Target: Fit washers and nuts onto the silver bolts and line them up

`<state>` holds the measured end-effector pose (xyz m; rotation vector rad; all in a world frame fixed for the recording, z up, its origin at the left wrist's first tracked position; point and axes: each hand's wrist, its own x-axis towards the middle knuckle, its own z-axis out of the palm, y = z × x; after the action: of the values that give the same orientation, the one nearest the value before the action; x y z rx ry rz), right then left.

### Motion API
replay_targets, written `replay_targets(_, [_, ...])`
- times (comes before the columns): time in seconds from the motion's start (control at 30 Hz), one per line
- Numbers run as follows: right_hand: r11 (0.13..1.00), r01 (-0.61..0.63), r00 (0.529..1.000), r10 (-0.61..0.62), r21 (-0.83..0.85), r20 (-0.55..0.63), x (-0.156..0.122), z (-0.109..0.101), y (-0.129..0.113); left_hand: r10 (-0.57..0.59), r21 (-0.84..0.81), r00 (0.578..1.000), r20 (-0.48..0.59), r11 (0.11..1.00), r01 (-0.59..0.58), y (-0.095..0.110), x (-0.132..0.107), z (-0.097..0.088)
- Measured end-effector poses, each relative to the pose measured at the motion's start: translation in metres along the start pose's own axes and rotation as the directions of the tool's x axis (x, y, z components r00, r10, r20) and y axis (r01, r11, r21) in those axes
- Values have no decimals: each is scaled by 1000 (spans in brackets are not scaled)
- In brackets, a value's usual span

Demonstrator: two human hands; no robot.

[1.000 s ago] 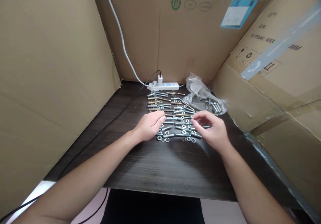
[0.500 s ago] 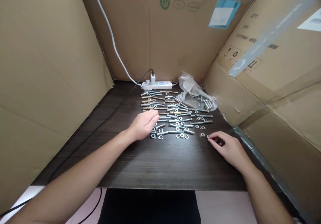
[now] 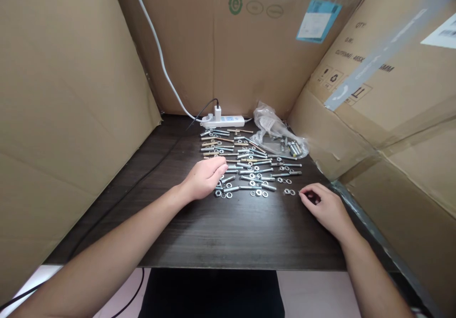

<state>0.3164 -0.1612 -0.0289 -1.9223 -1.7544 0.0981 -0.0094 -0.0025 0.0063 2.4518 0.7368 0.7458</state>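
Observation:
My left hand rests at the left side of the laid-out hardware with its fingers curled together. Whatever its fingertips hold, if anything, is hidden behind the hand. To the right, my right hand hovers low over the table, thumb and forefinger pinched. A tiny bit shows at their tips, too small to name. Just left of those tips lie a metal washer and a hex nut. Between the hands, several bolts lie in rough rows, with nuts and washers among them.
A white power strip with a plugged-in adapter stands behind the bolts. Beside it lies a clear plastic bag with metal parts. A black cable crosses the dark table. Cardboard walls enclose three sides.
My right hand has moved slightly right, away from the nut. A washer now lies uncovered beside that nut, where the fingertips were. My left hand has stayed nearly still.

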Motion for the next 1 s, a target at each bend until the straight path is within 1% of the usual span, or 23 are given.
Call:
replay_targets(0.17, [1000,16,1000,-16,18,16,-1,2,2,-9,8,1000,-1,1000,9,0,1,0])
replay_targets(0.23, [999,24,1000,-24,34,5,0,1,-1,-6,14,1000,1,1000,6,1,1,0])
replay_targets(0.3, [998,33,999,-32,47,-26,2,-4,-9,1,20,1000,10,1000,-1,2,0,-1])
replay_targets(0.4, [993,82,995,-77,88,-63,13,-13,-36,14,29,999,31,999,-15,4,0,-1])
replay_targets(0.47, [979,154,988,-149,130,-49,26,-15,-63,21,35,999,50,999,-23,6,-1,-1])
replay_targets(0.5, [968,197,980,-196,154,-24,34,-14,-78,24,39,998,56,999,-26,7,-1,-1])
replay_targets(0.57, [939,281,957,-290,200,13,49,-5,-106,25,46,998,63,999,-28,8,-1,-1])
replay_targets(0.6, [917,332,940,-342,220,7,56,2,-117,25,49,998,64,998,-28,9,-1,-1])
replay_targets(0.67, [876,419,899,-437,240,28,68,17,-133,25,56,998,62,998,-28,10,-2,-2])
replay_targets(0.7, [860,444,886,-464,251,23,72,24,-138,24,62,998,62,998,-28,10,-2,-2])
replay_targets(0.77, [846,456,882,-471,274,-14,76,37,-142,18,76,998,62,997,-23,12,-2,-3])
replay_targets(0.83, [841,452,887,-458,296,-54,75,45,-142,8,88,997,77,996,-15,14,-3,-4])
replay_targets(1.0, [815,493,869,-479,305,-126,71,48,-136,-14,85,993,117,996,4,18,-3,-4])
